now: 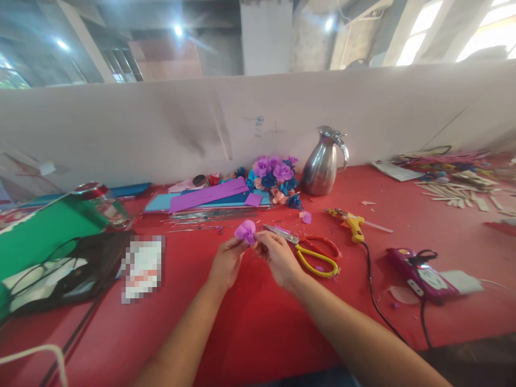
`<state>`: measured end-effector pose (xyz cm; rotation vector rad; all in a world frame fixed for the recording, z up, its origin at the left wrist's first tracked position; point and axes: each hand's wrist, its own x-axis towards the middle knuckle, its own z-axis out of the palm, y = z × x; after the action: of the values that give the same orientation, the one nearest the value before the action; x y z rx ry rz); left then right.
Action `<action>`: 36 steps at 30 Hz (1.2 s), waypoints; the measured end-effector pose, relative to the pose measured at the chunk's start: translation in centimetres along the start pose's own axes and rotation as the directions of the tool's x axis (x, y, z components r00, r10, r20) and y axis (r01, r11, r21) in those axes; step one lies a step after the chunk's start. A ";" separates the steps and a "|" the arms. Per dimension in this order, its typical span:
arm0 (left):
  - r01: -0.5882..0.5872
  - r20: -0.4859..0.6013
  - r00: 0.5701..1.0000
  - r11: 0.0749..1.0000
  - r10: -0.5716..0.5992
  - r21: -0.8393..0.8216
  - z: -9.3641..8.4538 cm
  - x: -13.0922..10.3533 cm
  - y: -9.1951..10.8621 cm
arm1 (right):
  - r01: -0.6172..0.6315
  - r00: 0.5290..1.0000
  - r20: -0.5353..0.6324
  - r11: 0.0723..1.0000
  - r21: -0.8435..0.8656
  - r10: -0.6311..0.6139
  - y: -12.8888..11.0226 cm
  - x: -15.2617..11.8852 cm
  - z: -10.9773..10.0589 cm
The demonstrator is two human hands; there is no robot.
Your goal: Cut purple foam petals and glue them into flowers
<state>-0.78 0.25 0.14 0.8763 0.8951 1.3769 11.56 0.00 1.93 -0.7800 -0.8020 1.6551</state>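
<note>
Near the front, the 2 forearms of the person reach over a red table (258, 333). The left hand (228, 264) is closed on a purple flower (245, 231), with the thumb and fingers around its lower side. The right hand (279, 259) pinches the same flower at its right edge; which petal is under its fingertips is too small to tell. The flower is held above the table, between the 2 hands.

On the right side lies a magenta power strip (423, 274), with a black cable across it. Just beside the right hand there are scissors (297, 245), with 1 red handle and 1 yellow handle, their blades pointing to the left. Farther to the right, a yellow glue gun (355, 228) lies on its side.

Behind the hands, thin wires (201, 219) lie in front of blue sheets and a purple strip (207, 196). Next comes a bunch of purple, blue and pink flowers (278, 174), near a steel jug (321, 166), which stands upright before a white wall (161, 123).
</note>
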 end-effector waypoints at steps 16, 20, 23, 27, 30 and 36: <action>-0.041 -0.007 0.999 0.994 0.042 0.105 -0.5 0.2 -0.4 | -0.075 0.996 0.042 0.996 0.049 0.073 -0.6 0.1 -0.2; -0.070 0.022 0.997 0.988 0.068 0.138 -0.7 0.3 -0.7 | -0.041 0.999 0.033 0.998 0.037 0.040 -0.7 0.0 -0.1; -0.072 0.021 0.997 0.983 0.070 0.167 -0.6 0.2 -0.5 | -0.017 1.000 0.018 0.999 0.038 0.017 -0.9 0.0 -0.2; -0.066 0.034 0.998 0.973 0.059 0.223 -0.5 0.1 -0.3 | -0.039 0.999 0.001 0.999 0.007 0.039 -1.0 0.2 -0.5; -0.076 0.072 0.996 0.963 0.059 0.259 -0.7 0.1 -0.2 | -0.026 1.000 -0.003 0.999 -0.038 0.026 -0.9 0.3 -0.6; -0.074 0.069 0.996 0.950 0.055 0.303 -0.4 0.0 0.1 | -0.027 0.999 -0.038 0.998 -0.064 0.025 -0.9 0.3 -0.5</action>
<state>-1.21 0.23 0.05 1.1862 1.0586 1.2783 12.34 0.48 2.36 -0.8667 -0.8255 1.6404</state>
